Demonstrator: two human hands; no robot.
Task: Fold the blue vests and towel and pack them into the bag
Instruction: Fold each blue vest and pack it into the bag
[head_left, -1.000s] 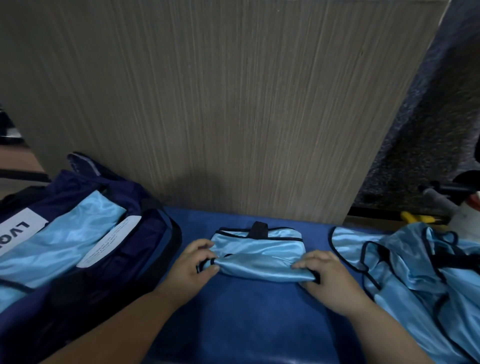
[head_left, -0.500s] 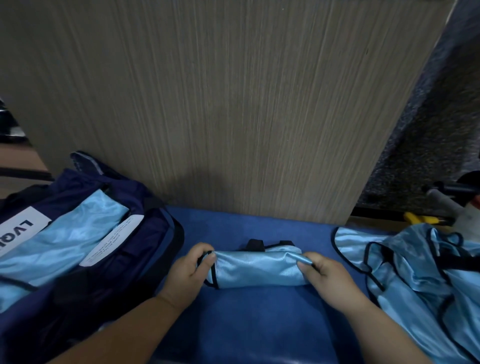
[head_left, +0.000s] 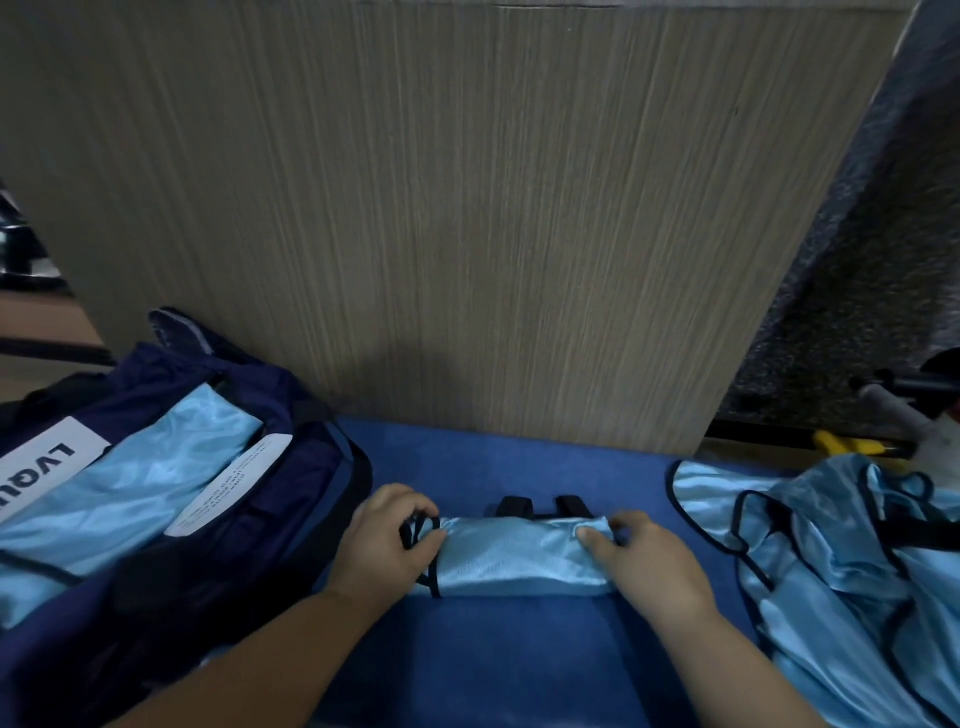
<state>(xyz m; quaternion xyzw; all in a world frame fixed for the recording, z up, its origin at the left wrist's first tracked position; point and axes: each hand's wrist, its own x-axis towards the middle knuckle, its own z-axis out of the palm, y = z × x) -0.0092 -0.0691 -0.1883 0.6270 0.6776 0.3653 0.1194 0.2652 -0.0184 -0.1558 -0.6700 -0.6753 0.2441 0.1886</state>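
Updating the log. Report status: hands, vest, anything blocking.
Left hand and right hand each grip an end of the folded, shiny light-blue vest. Open navy fabric bag beside it, left. Nothing blocking.

place: indoor workroom, exact kind unclear | far: wood-grain panel (head_left: 467, 234) | near: blue-covered desk (head_left: 493, 649) | right: speckled dark surface (head_left: 857, 312)

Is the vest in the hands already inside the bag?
No, the folded vest lies on the blue surface beside the bag, gripped at its ends by the left hand and right hand.
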